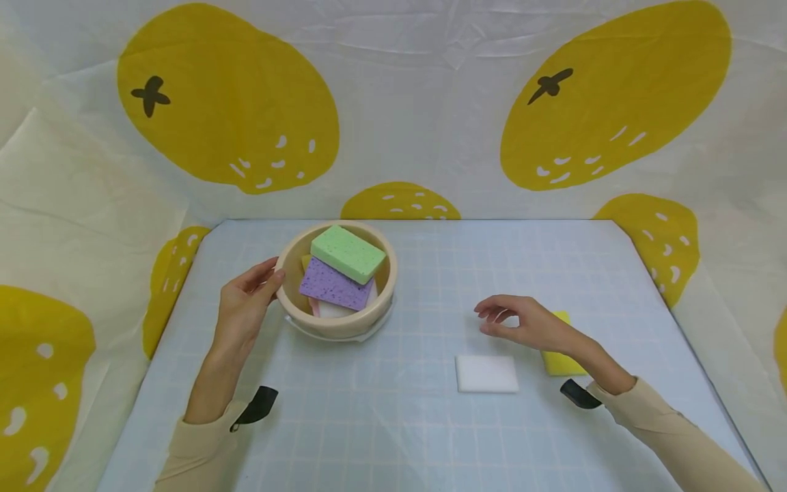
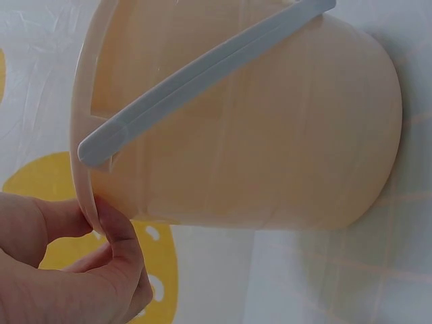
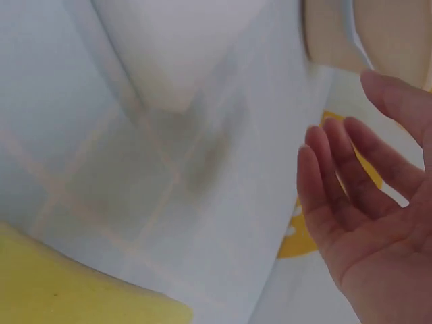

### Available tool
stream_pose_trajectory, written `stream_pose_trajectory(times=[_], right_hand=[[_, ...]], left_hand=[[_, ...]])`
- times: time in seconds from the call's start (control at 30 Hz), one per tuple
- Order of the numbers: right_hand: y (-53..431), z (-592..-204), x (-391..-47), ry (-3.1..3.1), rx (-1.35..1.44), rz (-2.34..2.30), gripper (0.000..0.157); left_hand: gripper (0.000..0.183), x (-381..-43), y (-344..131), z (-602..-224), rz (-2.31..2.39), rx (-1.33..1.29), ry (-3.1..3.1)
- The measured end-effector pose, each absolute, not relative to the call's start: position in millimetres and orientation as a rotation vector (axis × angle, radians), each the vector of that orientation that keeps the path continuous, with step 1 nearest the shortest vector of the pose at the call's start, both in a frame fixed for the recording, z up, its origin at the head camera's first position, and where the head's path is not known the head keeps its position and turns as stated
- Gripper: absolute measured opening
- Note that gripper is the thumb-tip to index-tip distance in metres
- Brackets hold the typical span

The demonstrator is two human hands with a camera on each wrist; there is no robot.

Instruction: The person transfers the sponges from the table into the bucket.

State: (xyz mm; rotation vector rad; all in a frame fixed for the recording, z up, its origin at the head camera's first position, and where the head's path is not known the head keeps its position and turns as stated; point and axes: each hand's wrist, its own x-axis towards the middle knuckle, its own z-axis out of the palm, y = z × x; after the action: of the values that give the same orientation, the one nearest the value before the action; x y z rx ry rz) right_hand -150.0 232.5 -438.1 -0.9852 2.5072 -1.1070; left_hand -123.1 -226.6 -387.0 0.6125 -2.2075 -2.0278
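Note:
My left hand (image 1: pixel 244 301) pinches the left rim of a beige bucket (image 1: pixel 289 301), thumb on one side and fingers on the other, as the left wrist view shows. The bucket stands upright, its grey handle (image 2: pixel 202 81) hanging down against the wall. Inside lie a green sponge (image 1: pixel 347 254), a purple sponge (image 1: pixel 335 283) and, partly hidden beneath them, white, pink and yellow pieces. Over the table at the right, my right hand (image 1: pixel 522 321) holds nothing, its fingers loosely bent. Below it lies a white sponge (image 1: pixel 487 374); a yellow sponge (image 1: pixel 564 363) is partly covered by the forearm.
A pale blue gridded cloth (image 1: pixel 381 424) covers the table. Behind and at both sides hangs a white sheet (image 1: pixel 418 102) printed with large yellow fruit. Black straps circle both wrists at the beige sleeves (image 1: pixel 682 430).

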Motion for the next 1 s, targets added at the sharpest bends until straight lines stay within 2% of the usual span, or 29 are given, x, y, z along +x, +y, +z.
stream_pose_trajectory(times=[0.17, 0.53, 1.0], right_hand=[[238.8, -459.9, -141.2, 2.467, -0.963, -1.077, 0.041], [234.4, -479.8, -121.5, 2.391, -0.959, -1.047, 0.042], [227.5, -475.0, -114.9, 2.334, -0.991, -0.939, 0.042]], left_hand=[[0.050, -123.2, -226.4, -387.0, -2.025, 0.621, -2.212], [0.051, -122.7, -226.9, -388.5, -2.069, 0.561, -2.162], [0.051, -123.5, -226.0, -388.1, -2.050, 0.597, -2.175]])
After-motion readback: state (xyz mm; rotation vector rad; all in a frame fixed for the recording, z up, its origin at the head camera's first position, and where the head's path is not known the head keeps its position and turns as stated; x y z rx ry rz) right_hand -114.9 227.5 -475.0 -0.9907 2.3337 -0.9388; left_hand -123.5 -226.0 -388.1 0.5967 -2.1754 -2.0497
